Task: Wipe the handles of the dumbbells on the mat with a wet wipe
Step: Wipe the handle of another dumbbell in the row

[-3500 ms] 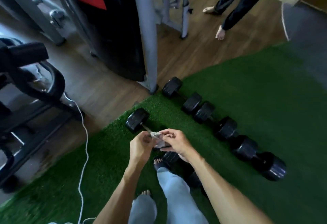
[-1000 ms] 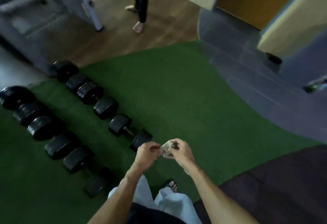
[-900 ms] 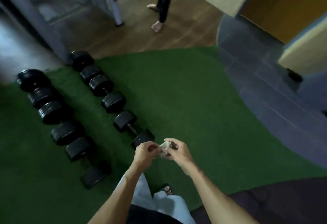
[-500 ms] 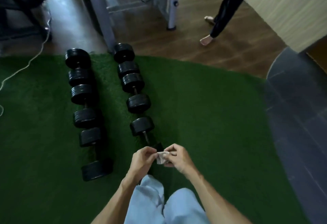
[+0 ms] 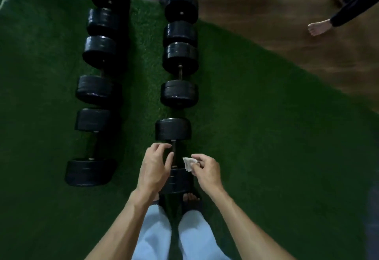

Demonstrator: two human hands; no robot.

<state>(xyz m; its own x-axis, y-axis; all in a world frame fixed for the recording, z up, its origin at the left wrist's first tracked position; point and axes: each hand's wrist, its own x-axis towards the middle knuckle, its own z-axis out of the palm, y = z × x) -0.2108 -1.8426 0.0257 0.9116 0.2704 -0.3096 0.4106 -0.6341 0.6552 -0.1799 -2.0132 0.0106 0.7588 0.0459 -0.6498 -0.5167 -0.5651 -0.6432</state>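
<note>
Two hands hover over the nearest dumbbell [image 5: 173, 155] on the mat [image 5: 266, 147]: right hand [image 5: 206, 172] fingers pinch the wet wipe [image 5: 188, 163] beside its handle, left hand [image 5: 154, 168] fingers spread, empty. That small pinched wad could slip or miss the handle.

No text, label, brand, number or sign can be read anywhere in this view. The black weight plates of the dumbbells [image 5: 173, 129] show only bare, glossy faces with no legible markings, and the wet wipe [image 5: 188, 163] is plain white. The green mat [image 5: 256, 136] and the wooden floor [image 5: 266, 13] carry no lettering either.
</note>
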